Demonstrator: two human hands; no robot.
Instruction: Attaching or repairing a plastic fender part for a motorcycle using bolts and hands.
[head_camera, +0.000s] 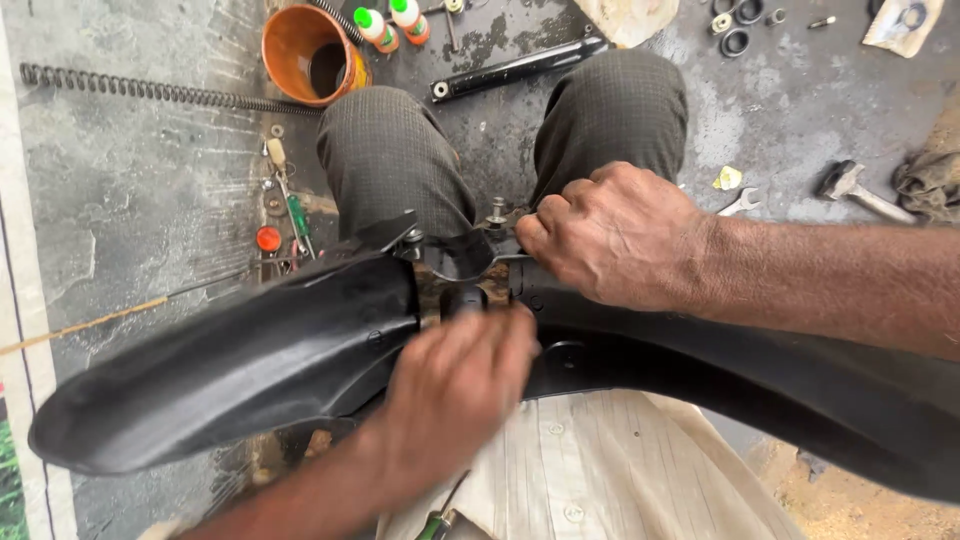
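Mudguard (230, 370), black, curved, is laid across the lap and is held under both hands; its long ends run out well past each wrist.

Right hand (615, 235): curled into a loose fist and pressed on the bracket (470, 255) at the middle of the mudguard; whether anything is pinched inside it cannot be told.

Left hand (455, 385): blurred, fingers bent over the near edge just below the bracket; its grip cannot be told.

Bolts (497, 212): two are seen standing up just beyond the right knuckles.

Beyond the hands, past the knees: orange cup (312, 55), two small green-capped bottles (392, 22), black bar (520, 68), rubber rings (738, 28). A long coil spring (160, 92) lies far out past the left hand, with a screwdriver (298, 220) and small parts nearer. Hammer (862, 195) and spanner (740, 203) lie beyond the right forearm.

Risks, as judged:
- The mudguard is balanced on the lap only; a hard push by either hand could tip one long end to the floor.
- Loose bolts could be knocked off and lost among the floor clutter.
- Fingers are set close to the bracket edges; a slip could pinch or scrape them.
- The left hand's haste, suggested by blur, could spoil alignment.
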